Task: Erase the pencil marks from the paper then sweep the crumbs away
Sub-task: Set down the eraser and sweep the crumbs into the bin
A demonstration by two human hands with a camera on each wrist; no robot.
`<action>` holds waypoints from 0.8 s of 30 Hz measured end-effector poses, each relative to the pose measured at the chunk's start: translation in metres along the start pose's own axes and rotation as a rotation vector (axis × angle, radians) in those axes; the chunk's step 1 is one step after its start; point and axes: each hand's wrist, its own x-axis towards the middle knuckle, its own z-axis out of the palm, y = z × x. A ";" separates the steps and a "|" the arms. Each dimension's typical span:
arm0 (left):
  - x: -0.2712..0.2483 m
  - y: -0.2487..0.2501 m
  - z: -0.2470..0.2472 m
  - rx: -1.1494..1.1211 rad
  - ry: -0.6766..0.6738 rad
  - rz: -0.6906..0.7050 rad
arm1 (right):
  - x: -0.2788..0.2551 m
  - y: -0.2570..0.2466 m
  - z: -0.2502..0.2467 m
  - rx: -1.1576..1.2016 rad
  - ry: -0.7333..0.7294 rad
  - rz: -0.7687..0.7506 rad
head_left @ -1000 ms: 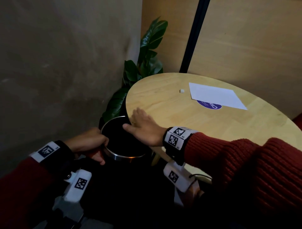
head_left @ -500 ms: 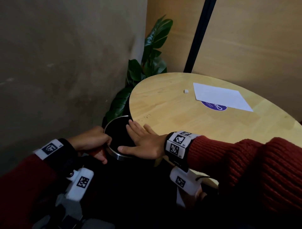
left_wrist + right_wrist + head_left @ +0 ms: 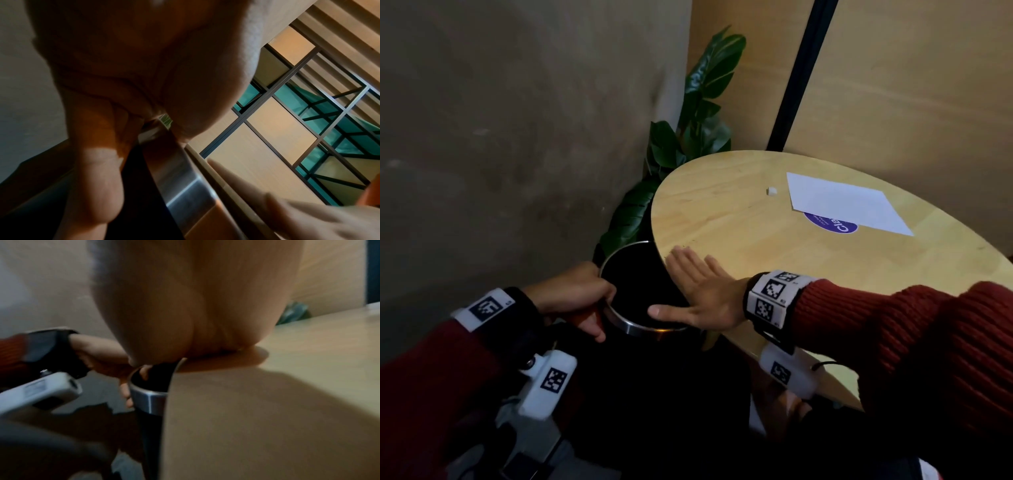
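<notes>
A white sheet of paper (image 3: 846, 204) lies on the far side of the round wooden table (image 3: 739, 222), with a small white eraser (image 3: 772, 191) just left of it. My left hand (image 3: 582, 298) grips the metal rim of a round black bin (image 3: 635, 284) held under the table's left edge; the rim (image 3: 180, 183) shows by my fingers (image 3: 96, 178) in the left wrist view. My right hand (image 3: 698, 291) lies flat with straight fingers at the table edge, its thumb out over the bin. In the right wrist view my palm (image 3: 195, 305) covers most of the bin (image 3: 148, 395).
A purple round sticker (image 3: 832, 224) peeks from under the paper. A leafy green plant (image 3: 688, 144) stands behind the bin against the grey wall (image 3: 517, 137). A wooden panel wall with a black strip (image 3: 801, 72) backs the table.
My right hand has slid across the table's left edge, fingers still flat, and its thumb now reaches over the bin. My left hand keeps its hold on the rim.
</notes>
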 end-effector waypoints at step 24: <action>0.012 -0.001 -0.002 -0.047 -0.008 0.001 | 0.026 -0.022 -0.016 0.196 0.078 -0.079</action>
